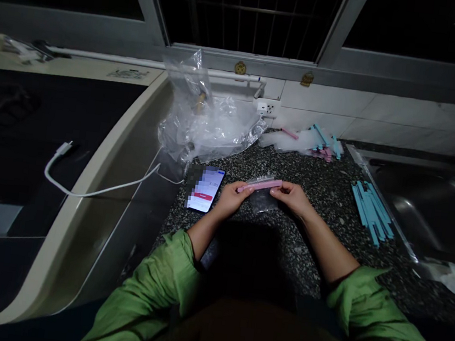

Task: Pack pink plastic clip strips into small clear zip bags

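My left hand (pixel 230 197) and my right hand (pixel 293 196) each pinch one end of a pink strip (pixel 262 186) with a small clear plastic bag (pixel 263 200) hanging from it, held just above the speckled granite counter (pixel 314 170). Both hands are closed on it. A phone (pixel 205 189) with a lit screen lies just left of my left hand.
A crumpled clear plastic bag (pixel 206 121) sits at the back left. A pile of pink and blue strips with clear bags (pixel 306 140) lies at the back. Several blue strips (pixel 372 210) lie right, beside a steel sink (pixel 426 200). A white charging cable (pixel 97 185) runs left.
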Demonstrator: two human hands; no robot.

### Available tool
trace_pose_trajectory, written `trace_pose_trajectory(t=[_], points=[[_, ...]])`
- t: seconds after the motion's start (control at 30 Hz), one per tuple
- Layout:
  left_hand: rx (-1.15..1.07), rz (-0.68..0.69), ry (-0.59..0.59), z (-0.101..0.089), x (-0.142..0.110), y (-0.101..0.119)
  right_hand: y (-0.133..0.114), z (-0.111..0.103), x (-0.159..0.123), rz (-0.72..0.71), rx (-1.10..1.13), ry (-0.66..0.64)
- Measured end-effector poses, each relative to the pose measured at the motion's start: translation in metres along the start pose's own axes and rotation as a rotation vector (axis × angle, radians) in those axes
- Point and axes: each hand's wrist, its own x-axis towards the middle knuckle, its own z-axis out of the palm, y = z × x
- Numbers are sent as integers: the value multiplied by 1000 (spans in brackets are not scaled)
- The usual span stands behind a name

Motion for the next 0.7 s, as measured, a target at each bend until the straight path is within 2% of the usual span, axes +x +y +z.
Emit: trace_pose_trajectory(t=[0.1,0.33,0.7], points=[[7,2,66,0,1,-2,1,1,0,4,-40,23],[25,54,111,4,0,-6,2,2,0,-24,-84,17],[33,42,75,2,0,-6,2,-2,0,-3,-107,-27]])
